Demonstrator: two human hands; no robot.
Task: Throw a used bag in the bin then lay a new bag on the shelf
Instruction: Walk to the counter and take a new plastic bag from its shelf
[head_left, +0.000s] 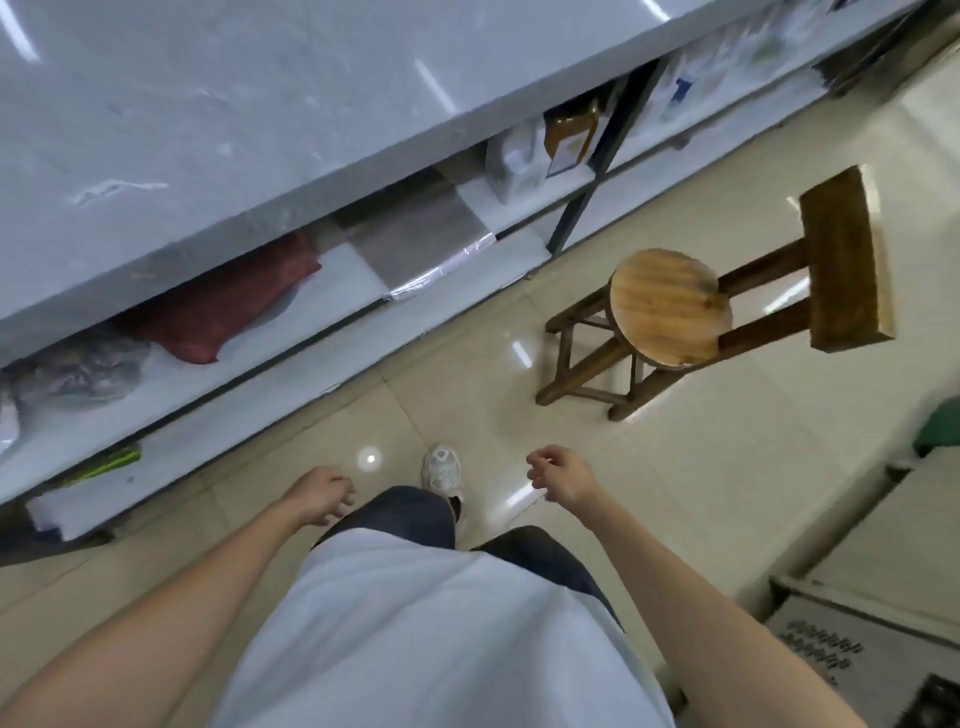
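White shirt (415, 623) nearest, arms fwd. L hand (324, 493) + R hand (558, 480) loose-curled, grip on nothing. I see crumpled clear bag (78, 371) on lower shelf (332, 296), L of red cloth (228, 306); likely used one. Bin not in view. I'd step close, gather whole bag, no dragging.
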